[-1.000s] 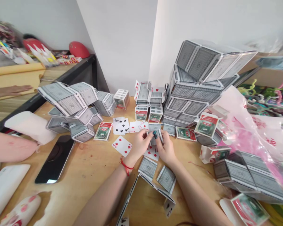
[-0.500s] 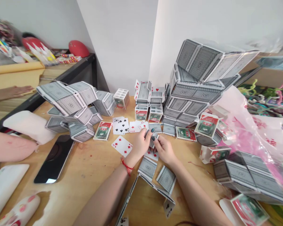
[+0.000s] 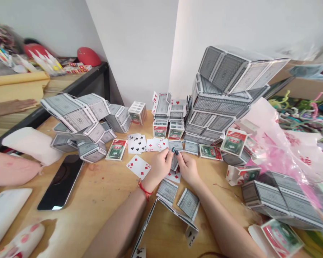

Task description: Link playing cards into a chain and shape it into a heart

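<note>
Between my two hands, in the head view's centre, is a grey-backed playing card (image 3: 174, 164). My left hand (image 3: 160, 167) pinches its left side and my right hand (image 3: 188, 168) its right side, the thumbs close together on top. Fingers partly cover the card, so I cannot see whether it is one or more. A red-diamond card (image 3: 174, 176) lies face up just below. Nearer me are two grey-backed cards, one on the left (image 3: 167, 191) and one on the right (image 3: 188, 203), beside a folded-card structure (image 3: 174, 212). A four of diamonds (image 3: 139, 166) lies left of my hands.
A tall card structure (image 3: 215, 104) rises at right, a lower one (image 3: 80, 116) at left. Card boxes (image 3: 234, 142) and a plastic bag (image 3: 271, 125) lie right. A phone (image 3: 59, 182) is at left. Another person's hand (image 3: 23, 104) rests at the far-left table.
My thumbs have shifted to lie nearly level along the card's top. The card looks more upright and flatter between my hands. The view has moved slightly.
</note>
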`<state>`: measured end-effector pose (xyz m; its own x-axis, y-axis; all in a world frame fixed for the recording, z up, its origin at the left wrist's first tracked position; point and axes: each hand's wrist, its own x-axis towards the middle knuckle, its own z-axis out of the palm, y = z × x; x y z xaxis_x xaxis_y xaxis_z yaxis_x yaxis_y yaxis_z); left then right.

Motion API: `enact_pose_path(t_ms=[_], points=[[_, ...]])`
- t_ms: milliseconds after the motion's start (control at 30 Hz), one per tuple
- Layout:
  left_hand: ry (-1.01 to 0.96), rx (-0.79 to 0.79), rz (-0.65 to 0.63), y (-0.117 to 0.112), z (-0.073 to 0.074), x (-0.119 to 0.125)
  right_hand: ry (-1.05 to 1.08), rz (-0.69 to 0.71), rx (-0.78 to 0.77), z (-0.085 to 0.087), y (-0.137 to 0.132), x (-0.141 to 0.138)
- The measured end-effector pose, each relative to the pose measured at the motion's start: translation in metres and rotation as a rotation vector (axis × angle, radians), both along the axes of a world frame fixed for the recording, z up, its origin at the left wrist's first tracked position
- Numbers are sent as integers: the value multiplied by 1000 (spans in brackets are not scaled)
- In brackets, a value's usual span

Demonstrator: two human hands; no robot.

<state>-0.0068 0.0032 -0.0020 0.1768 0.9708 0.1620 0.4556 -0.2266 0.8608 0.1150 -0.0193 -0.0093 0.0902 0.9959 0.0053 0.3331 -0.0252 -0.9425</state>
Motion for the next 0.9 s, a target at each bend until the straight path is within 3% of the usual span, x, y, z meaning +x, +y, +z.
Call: enact_pose_path(t_ms=[333, 533, 733, 900], points=[[-135, -3, 128, 4, -8, 0, 183, 157, 5, 3, 0, -3], [-185, -102, 3, 2, -12, 1, 279, 56, 34, 3, 2, -2], [-140, -121, -105, -4, -2, 1, 326, -83, 16, 4, 4, 1], [-136, -110, -161, -4, 2, 0, 344, -106, -3, 8, 6, 3]])
